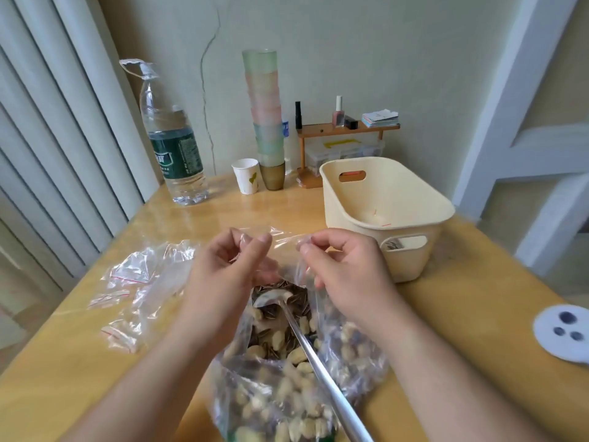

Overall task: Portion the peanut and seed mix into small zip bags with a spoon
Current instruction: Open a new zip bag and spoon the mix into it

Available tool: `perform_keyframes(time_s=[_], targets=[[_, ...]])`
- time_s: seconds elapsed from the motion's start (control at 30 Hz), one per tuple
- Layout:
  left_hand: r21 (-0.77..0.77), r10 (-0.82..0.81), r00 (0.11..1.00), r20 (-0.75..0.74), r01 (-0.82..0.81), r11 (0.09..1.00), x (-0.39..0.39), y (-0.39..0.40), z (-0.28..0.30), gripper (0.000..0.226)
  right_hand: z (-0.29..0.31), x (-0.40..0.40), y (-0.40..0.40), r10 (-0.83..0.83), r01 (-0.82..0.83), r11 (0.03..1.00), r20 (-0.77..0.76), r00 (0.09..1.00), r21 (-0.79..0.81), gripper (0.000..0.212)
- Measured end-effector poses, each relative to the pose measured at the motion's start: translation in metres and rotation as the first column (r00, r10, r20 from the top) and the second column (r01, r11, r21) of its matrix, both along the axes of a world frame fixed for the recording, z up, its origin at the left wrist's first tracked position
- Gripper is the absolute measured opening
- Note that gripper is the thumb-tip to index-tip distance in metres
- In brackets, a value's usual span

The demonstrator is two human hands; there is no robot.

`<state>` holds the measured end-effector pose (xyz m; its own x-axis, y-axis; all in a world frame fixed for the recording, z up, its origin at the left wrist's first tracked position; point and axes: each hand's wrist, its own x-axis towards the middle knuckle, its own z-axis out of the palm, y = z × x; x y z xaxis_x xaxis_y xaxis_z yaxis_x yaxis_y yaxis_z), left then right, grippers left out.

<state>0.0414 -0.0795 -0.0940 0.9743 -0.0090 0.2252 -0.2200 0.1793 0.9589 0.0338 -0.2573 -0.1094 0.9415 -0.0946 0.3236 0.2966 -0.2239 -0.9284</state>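
pinching a small clear zip bag (283, 239) at its top edge, left hand (229, 266) and right hand (342, 266) hold it just above the big bag of peanuts and sunflower seeds (287, 371), where the metal spoon (306, 339) rests.

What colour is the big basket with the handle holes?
The basket is pale cream-yellow, seen clearly in the head view.

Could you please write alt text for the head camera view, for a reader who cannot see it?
A person's left hand and right hand pinch a small clear zip bag between them above a large bag of peanut and seed mix, where a metal spoon rests. Empty zip bags lie left; a cream basket stands right on the wooden table.
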Motion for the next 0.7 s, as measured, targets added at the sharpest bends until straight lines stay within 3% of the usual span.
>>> perform_keyframes(time_s=[0.1,0.17,0.2,0.27,0.33,0.4,0.5,0.63,0.7], targets=[[0.096,0.072,0.997,0.030,-0.075,0.993,-0.004,0.009,-0.006,0.041,0.001,-0.001,-0.002,0.018,-0.017,0.999,-0.028,0.999,0.039,0.012],[0.212,0.144,0.979,0.144,-0.173,0.962,-0.009,0.014,-0.012,0.037,0.001,0.000,0.000,0.016,-0.013,0.999,-0.058,0.998,0.049,0.014],[0.299,0.167,0.945,0.280,-0.251,0.921,-0.011,0.016,-0.015,0.034,0.001,0.001,0.001,0.001,0.003,0.998,-0.068,0.998,0.058,0.014],[0.461,0.099,0.795,0.599,-0.443,0.769,-0.011,0.021,-0.019,0.029,0.001,0.001,0.003,-0.024,0.032,0.994,-0.075,0.997,0.108,0.014],[0.537,-0.033,0.676,0.736,-0.552,0.638,-0.014,0.020,-0.019,0.026,0.001,-0.001,0.006,-0.024,0.036,0.989,-0.083,0.996,0.144,0.010],[0.619,-0.108,0.686,0.720,-0.563,0.548,-0.017,0.014,-0.018,0.035,0.001,-0.003,0.008,0.024,-0.005,0.984,-0.103,0.994,0.180,0.004],[0.734,-0.038,0.825,0.564,-0.480,0.481,-0.021,0.011,-0.017,0.047,0.005,-0.008,0.012,0.133,-0.098,0.959,-0.118,0.984,0.267,0.011],[0.697,0.014,0.937,0.348,-0.269,0.665,-0.019,0.014,-0.019,0.040,0.006,-0.010,0.014,0.158,-0.112,0.947,-0.133,0.978,0.301,0.015],[0.708,0.000,0.951,0.310,-0.231,0.668,-0.017,0.010,-0.021,0.027,0.004,-0.009,0.014,0.152,-0.098,0.950,-0.164,0.975,0.297,0.016]])
